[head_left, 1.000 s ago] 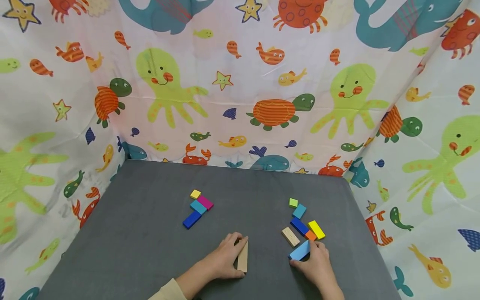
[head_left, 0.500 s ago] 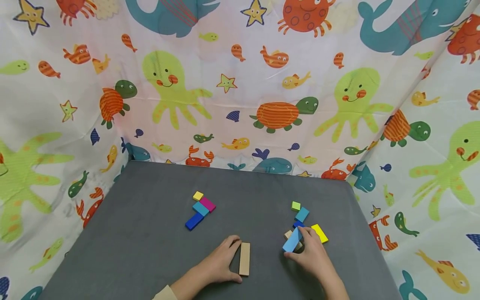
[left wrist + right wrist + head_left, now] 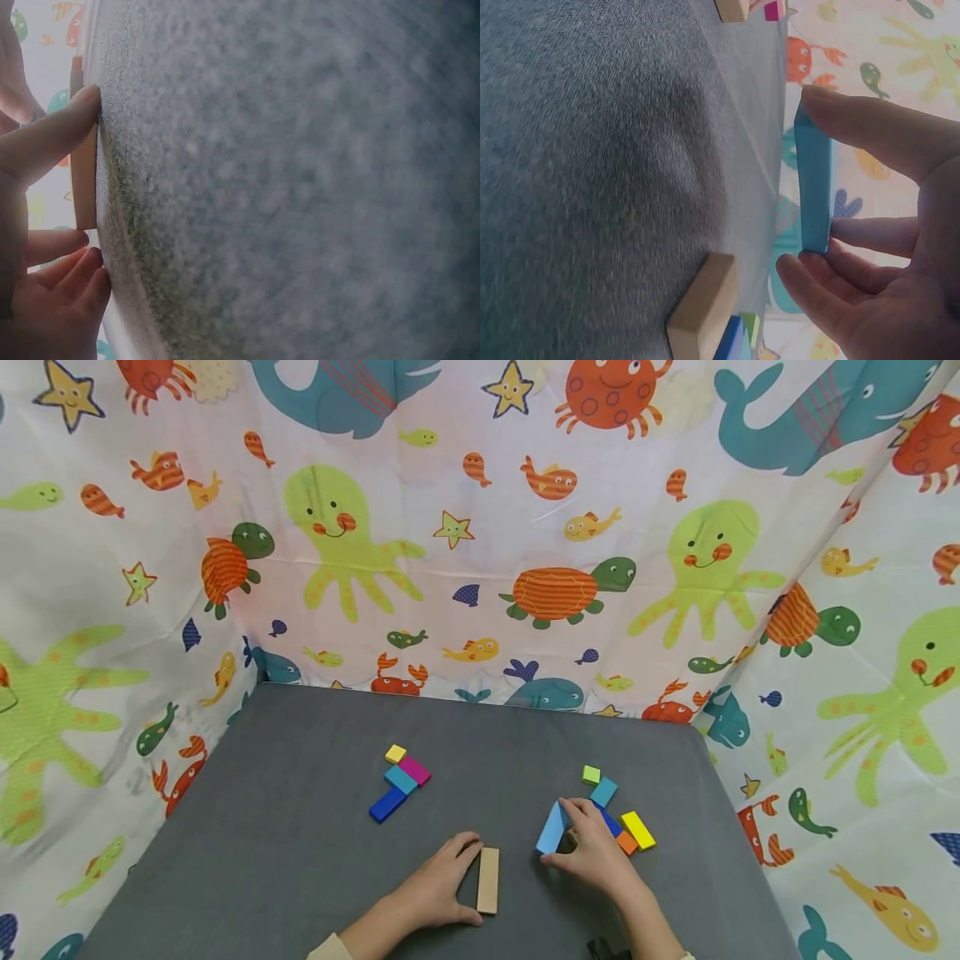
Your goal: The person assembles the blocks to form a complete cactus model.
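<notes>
In the head view my right hand (image 3: 592,847) pinches a light blue wooden block (image 3: 551,828) by its two ends, between thumb and fingers. The right wrist view shows the same light blue block (image 3: 815,184) raised off the grey table. My left hand (image 3: 444,881) rests to the left of a long plain wooden block (image 3: 487,881), thumb and index fingertip right beside its two ends. That block lies flat, its top fully showing. A shorter plain wooden block (image 3: 705,304) lies below the right hand, mostly hidden by it in the head view.
Right of the right hand lie a green cube (image 3: 591,774), a teal block (image 3: 603,792), a dark blue block (image 3: 610,821), an orange block (image 3: 627,842) and a yellow block (image 3: 637,830). Farther left, yellow, magenta (image 3: 415,770), teal and blue blocks form a group. A patterned curtain (image 3: 480,610) surrounds the table.
My right hand has lifted the light blue block and carried it left, over the short wooden block. The left fingers have drawn back left off the ends of the long block.
</notes>
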Available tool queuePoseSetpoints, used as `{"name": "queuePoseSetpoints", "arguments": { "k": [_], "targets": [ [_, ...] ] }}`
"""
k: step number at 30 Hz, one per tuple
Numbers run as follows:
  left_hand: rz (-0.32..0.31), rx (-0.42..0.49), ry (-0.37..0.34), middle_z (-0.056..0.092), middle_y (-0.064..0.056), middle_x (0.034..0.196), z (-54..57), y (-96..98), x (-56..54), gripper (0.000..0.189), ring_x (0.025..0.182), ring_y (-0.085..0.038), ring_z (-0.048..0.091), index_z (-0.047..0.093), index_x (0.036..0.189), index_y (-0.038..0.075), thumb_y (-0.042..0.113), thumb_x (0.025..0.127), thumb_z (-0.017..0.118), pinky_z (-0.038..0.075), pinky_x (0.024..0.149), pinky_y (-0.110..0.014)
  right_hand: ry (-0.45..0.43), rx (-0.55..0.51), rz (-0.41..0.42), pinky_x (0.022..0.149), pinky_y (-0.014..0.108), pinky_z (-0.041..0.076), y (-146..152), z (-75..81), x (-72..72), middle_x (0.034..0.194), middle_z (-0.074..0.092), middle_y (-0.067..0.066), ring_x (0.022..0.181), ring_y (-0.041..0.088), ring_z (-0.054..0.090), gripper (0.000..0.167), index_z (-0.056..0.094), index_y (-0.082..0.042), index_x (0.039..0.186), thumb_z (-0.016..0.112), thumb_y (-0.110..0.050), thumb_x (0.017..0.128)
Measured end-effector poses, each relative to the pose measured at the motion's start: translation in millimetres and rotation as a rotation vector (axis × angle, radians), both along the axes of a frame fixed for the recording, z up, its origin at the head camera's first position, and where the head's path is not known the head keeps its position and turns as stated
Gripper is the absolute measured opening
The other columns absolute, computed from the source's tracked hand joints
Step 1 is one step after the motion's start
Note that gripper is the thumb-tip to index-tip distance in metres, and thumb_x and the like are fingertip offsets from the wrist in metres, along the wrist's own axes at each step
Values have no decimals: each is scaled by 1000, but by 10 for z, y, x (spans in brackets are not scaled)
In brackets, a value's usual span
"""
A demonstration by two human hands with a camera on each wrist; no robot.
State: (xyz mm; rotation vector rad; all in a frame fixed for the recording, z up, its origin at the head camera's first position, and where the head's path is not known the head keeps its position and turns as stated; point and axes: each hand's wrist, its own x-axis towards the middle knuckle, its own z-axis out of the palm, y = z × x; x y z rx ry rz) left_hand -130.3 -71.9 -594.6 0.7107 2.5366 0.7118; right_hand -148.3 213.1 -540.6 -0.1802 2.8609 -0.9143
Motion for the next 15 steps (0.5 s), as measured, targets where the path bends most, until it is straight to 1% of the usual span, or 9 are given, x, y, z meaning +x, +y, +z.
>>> {"name": "queuePoseSetpoints", "arguments": {
  "k": [4, 8, 15],
  "targets": [
    [13, 10, 9, 40, -5, 163, -3, 15, -12, 105, 149, -25, 43, 47, 159, 11, 55, 76, 94, 47, 115, -46, -2, -21, 24, 107, 55, 53, -64, -26, -89, 147, 54, 18, 125, 32, 56, 94, 54, 0, 152, 99, -26, 75],
    [30, 25, -3, 41, -5, 162, -18, 8, -16, 105, 148, -26, 43, 47, 159, 12, 55, 75, 94, 46, 116, -47, -2, -41, 69, 110, 58, 50, -116, -60, -178, 148, 53, 18, 129, 34, 54, 93, 53, -1, 153, 98, -27, 76],
    [35, 20, -9, 42, -5, 162, -20, 6, -8, 104, 147, -26, 44, 48, 158, 13, 57, 75, 93, 47, 115, -50, -16, -74, 141, 113, 58, 47, -200, -122, -274, 152, 50, 16, 132, 33, 52, 93, 51, -3, 156, 96, -30, 79]
  ]
}}
